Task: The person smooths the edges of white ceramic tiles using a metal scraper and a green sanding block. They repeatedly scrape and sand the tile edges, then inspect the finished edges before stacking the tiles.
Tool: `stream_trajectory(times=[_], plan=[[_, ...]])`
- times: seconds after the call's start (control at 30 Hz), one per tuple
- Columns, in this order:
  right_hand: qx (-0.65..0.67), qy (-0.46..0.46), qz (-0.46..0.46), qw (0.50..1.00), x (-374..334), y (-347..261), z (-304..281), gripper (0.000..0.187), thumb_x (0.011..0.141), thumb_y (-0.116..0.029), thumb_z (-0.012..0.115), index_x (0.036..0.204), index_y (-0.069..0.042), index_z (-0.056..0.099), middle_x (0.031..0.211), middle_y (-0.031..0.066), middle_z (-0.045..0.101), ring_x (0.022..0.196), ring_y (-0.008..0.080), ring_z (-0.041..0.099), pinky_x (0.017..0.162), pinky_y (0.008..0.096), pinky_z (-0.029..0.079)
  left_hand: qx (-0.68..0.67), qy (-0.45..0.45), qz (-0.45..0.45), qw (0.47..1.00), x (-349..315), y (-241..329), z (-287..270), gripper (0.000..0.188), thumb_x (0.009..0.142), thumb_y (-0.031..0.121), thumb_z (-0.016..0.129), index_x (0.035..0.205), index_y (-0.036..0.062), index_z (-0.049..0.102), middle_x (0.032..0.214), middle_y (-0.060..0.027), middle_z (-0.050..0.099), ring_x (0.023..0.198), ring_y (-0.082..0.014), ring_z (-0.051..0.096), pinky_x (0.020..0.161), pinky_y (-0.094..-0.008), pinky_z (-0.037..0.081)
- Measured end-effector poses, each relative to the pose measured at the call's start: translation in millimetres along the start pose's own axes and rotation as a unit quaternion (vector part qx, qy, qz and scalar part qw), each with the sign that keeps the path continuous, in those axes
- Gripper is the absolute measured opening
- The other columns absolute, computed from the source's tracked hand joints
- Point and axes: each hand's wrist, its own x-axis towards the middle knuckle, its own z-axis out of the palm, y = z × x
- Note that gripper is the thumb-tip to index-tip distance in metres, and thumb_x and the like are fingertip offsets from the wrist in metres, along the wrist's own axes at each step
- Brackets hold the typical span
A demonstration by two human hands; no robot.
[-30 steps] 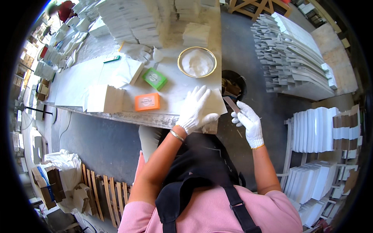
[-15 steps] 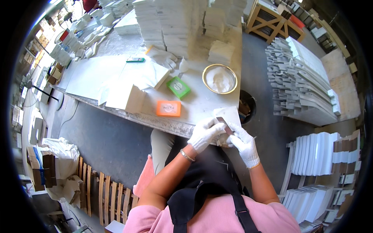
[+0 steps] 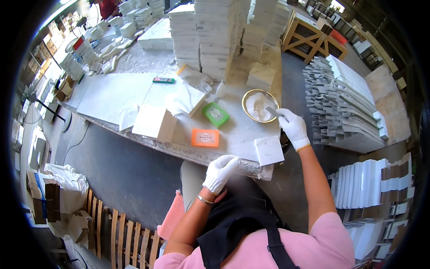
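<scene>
My right hand (image 3: 293, 128), in a white knit glove, reaches over the near right rim of a gold-edged bowl (image 3: 246, 112). It grips a thin, flat grey blade-like tool (image 3: 271, 111), whose end is at the white powder or paste (image 3: 257, 104) in the bowl. My left hand (image 3: 221, 172), gloved too, is at the table's front edge above my lap. Its fingers are pressed together; anything between them is hidden. A square white marble tile (image 3: 268, 150) lies at the table's near right corner, between my hands.
An orange box-shaped hand pad (image 3: 205, 138) and a green one (image 3: 216, 114) lie left of the bowl. White blocks (image 3: 154, 123) stand further left. Tall tile stacks (image 3: 215, 40) rise at the back. A dark bin (image 3: 285, 142) is beside the table's right edge.
My hands have parted: the right went up and right to the bowl with the flat tool, while the left drew back slightly left. The marble tile is now uncovered.
</scene>
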Motion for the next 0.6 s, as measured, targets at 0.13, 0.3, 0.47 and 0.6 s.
stream_trajectory(times=[0.13,0.3,0.47,0.6], plan=[[-0.106,-0.119,0.052,0.986,28,-4,9,0.027,0.092,-0.028,0.057,0.114,-0.021,0.071,0.104,0.0136,0.073,0.095,0.0339,0.07,0.081,0.046,0.055,0.028,0.024,0.017,0.999,-8,11,-14,0.035,0.096,0.029,0.067,0.114,-0.0007,0.071,0.097,-0.0037,0.071,0.087,-0.0101,0.061,0.082,-0.0258,0.049],[-0.099,-0.043,0.043,0.993,2,-17,-5,0.036,0.093,-0.035,0.062,0.123,-0.017,0.067,0.101,0.0109,0.073,0.091,0.0282,0.07,0.079,0.04,0.054,0.054,0.034,0.03,0.998,-9,7,-16,0.034,0.095,0.027,0.068,0.117,0.0006,0.07,0.102,-0.0072,0.073,0.093,-0.0118,0.064,0.084,-0.027,0.05],[-0.02,0.016,0.082,0.996,-77,18,-20,0.044,0.092,-0.036,0.067,0.129,-0.012,0.063,0.099,0.0107,0.07,0.087,0.0243,0.069,0.079,0.0368,0.054,0.114,0.015,0.088,0.989,1,5,4,0.035,0.094,0.028,0.068,0.117,0.0018,0.069,0.109,-0.0123,0.072,0.096,-0.0185,0.068,0.088,-0.031,0.052],[0.165,-0.057,0.17,0.97,-129,52,10,0.05,0.097,-0.036,0.064,0.133,-0.003,0.059,0.115,0.0166,0.07,0.101,0.0253,0.068,0.091,0.035,0.051,0.281,-0.031,0.161,0.946,19,9,34,0.047,0.087,0.032,0.074,0.125,0.0054,0.065,0.124,-0.0168,0.066,0.107,-0.0296,0.067,0.092,-0.0369,0.052]])
